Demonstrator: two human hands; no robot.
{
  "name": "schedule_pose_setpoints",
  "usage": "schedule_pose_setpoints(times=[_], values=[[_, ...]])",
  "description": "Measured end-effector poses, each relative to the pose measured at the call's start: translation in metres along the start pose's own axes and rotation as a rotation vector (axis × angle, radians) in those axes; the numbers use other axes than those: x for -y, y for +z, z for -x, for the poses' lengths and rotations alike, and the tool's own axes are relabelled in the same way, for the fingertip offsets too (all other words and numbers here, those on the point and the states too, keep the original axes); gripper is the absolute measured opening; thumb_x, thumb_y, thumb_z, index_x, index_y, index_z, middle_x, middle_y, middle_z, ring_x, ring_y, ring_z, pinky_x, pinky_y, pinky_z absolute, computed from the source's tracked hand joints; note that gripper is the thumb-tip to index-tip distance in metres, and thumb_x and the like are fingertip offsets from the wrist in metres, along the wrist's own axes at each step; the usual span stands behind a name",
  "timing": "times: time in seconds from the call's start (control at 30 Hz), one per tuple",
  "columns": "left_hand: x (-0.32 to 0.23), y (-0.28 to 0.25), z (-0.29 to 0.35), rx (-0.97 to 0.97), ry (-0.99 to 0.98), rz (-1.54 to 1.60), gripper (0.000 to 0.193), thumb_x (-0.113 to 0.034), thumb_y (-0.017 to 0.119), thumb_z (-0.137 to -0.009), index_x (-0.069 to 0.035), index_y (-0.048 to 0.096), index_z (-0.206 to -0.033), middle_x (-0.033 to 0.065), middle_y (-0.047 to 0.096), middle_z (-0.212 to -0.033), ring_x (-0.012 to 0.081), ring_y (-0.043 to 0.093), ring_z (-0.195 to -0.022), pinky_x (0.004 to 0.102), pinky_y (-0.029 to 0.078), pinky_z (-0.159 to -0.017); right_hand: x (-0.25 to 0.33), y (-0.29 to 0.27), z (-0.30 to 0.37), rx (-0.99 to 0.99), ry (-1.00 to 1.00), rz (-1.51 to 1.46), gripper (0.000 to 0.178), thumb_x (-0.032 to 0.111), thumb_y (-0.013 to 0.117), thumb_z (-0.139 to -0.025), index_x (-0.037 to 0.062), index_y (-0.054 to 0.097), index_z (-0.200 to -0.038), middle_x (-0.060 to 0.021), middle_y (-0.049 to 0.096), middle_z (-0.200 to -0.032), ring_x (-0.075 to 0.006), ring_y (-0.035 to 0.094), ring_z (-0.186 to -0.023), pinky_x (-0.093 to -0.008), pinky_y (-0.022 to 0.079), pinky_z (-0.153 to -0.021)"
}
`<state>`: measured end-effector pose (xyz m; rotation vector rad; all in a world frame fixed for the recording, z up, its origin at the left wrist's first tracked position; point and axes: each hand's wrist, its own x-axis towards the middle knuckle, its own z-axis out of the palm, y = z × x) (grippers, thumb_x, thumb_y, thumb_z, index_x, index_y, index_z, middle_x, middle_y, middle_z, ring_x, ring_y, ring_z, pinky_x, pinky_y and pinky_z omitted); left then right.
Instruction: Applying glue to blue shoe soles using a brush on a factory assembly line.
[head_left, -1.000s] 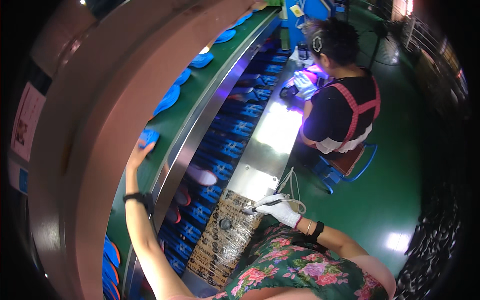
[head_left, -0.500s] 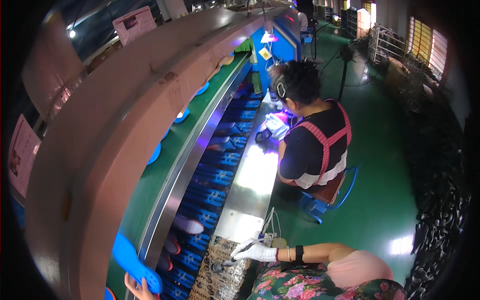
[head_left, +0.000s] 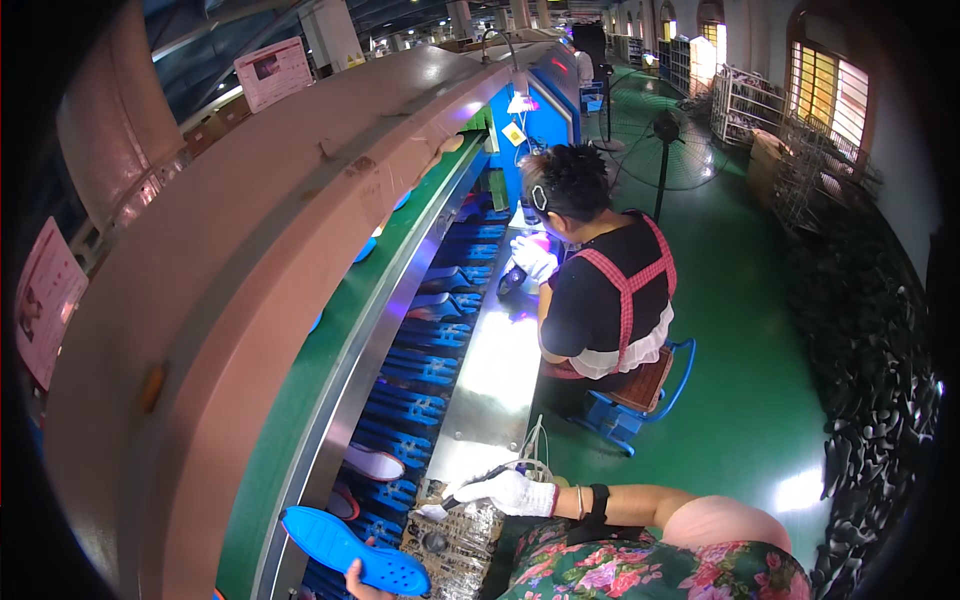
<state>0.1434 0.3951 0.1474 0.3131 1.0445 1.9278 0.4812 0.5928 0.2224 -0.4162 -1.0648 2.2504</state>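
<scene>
At the lower edge, my bare left hand (head_left: 362, 582) grips a blue shoe sole (head_left: 345, 550) with small holes toward its right end. The sole lies over the edge of the blue slatted rack conveyor, beside the taped board. My right hand (head_left: 508, 492), in a white knit glove, is closed round a brush (head_left: 462, 493) with a pale tip. That tip hovers over or touches the brown-taped board (head_left: 455, 565); I cannot tell which. A dark round spot (head_left: 434, 542) sits on the board just below the brush.
Shoe parts (head_left: 375, 463) lie on the blue slatted conveyor (head_left: 410, 400). Left of it runs a green belt (head_left: 300, 390) under a long beige hood (head_left: 230, 260). A co-worker (head_left: 610, 290) sits ahead at the metal bench (head_left: 490, 370). Dark soles (head_left: 880, 440) are heaped at right.
My left hand has brought the blue sole rightward from the green belt toward the taped board. The brush has shifted slightly left and up. The whole view has tilted upward.
</scene>
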Motion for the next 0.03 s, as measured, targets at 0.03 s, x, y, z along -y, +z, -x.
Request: schedule_pose_setpoints(times=[0.03], values=[[0.0129,-0.0016,-0.0057,0.139,-0.003,-0.110,0.092,-0.033,0.079,-0.078,-0.014,0.034,-0.157,0.0213,0.053,-0.145,0.0363,0.060,-0.116,0.0523,0.048,-0.105,0.0041,0.0008,0.0035,-0.033,0.028,0.023,0.027,0.014,0.073,-0.095,0.0035,0.075,-0.120,-0.0058,0.076,-0.108,-0.0091,0.067,-0.098,-0.0239,0.050,-0.081]])
